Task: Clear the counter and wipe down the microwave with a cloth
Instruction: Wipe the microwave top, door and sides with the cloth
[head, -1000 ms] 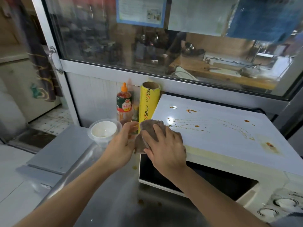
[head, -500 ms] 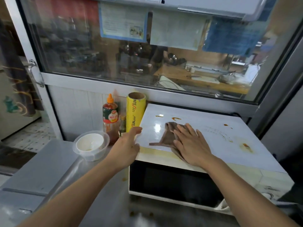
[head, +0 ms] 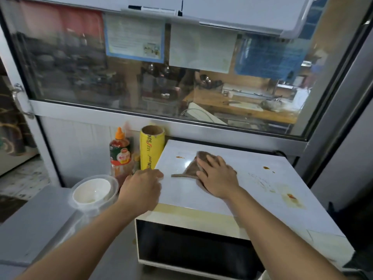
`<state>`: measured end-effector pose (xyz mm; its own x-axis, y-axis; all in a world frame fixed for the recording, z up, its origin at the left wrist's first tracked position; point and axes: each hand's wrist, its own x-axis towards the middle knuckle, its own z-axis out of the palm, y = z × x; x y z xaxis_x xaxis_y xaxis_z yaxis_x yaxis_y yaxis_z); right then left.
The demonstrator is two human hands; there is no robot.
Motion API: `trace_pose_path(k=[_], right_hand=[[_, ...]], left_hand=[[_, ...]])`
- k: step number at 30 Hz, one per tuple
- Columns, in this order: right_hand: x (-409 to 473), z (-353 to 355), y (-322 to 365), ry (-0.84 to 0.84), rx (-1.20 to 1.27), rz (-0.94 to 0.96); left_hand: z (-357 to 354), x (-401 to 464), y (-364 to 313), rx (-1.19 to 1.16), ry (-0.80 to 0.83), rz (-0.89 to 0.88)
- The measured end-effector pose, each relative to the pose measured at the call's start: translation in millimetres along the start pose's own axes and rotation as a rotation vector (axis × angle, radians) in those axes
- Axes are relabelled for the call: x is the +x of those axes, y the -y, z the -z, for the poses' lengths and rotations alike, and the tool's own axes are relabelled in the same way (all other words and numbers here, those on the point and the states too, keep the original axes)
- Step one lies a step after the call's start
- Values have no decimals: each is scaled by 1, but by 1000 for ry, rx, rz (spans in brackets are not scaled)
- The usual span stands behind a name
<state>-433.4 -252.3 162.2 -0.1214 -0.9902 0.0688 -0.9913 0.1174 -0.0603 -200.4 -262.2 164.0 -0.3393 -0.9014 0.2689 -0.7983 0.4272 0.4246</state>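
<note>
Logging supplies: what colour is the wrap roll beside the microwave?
Yellow, with red lettering, the wrap roll shows best in the head view.

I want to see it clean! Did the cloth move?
Yes. The cloth went from the microwave's front left corner farther back, toward the window.

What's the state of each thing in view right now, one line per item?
microwave: door shut, brown stains on its top.
cloth: flat on the microwave top, pressed under the right hand.
right hand: fingers straight, pressing the cloth.
left hand: at the microwave's left edge, fingers hidden.
sauce bottle: upright, capped.
wrap roll: standing on end.
plastic bowl: upright, uncovered.
</note>
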Motion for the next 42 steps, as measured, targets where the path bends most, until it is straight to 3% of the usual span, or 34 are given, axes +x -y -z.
trace_pose_path(k=[4, 6, 11, 16, 21, 24, 26, 28, 30, 32, 38, 42], right_hand=[[-13, -6, 3, -9, 42, 306], [-23, -6, -21, 4, 81, 351], [1, 4, -84, -16, -3, 91], [59, -4, -44, -16, -15, 96], [62, -10, 12, -51, 21, 503], [48, -13, 1, -26, 95, 707], [57, -10, -19, -19, 161, 682], [79, -9, -31, -36, 124, 526], [102, -9, -24, -32, 54, 354], [119, -12, -2, -29, 36, 319], [102, -16, 35, -31, 56, 585], [53, -8, 32, 65, 117, 783]], left_hand=[[-13, 14, -7, 58, 19, -3], [-16, 19, -12, 73, -5, -14], [-18, 22, -12, 106, -58, -12], [-19, 20, -7, -48, -19, 75], [-16, 22, -7, -166, -12, 190], [-15, 20, -8, -161, -18, 181], [-14, 18, -7, -159, 5, 190], [-15, 15, -5, -131, 20, 209], [-17, 14, -3, -105, 18, 229], [-19, 14, -3, -111, 10, 251], [-15, 12, -9, -137, -23, 258], [-8, 6, -14, -142, -46, 194]])
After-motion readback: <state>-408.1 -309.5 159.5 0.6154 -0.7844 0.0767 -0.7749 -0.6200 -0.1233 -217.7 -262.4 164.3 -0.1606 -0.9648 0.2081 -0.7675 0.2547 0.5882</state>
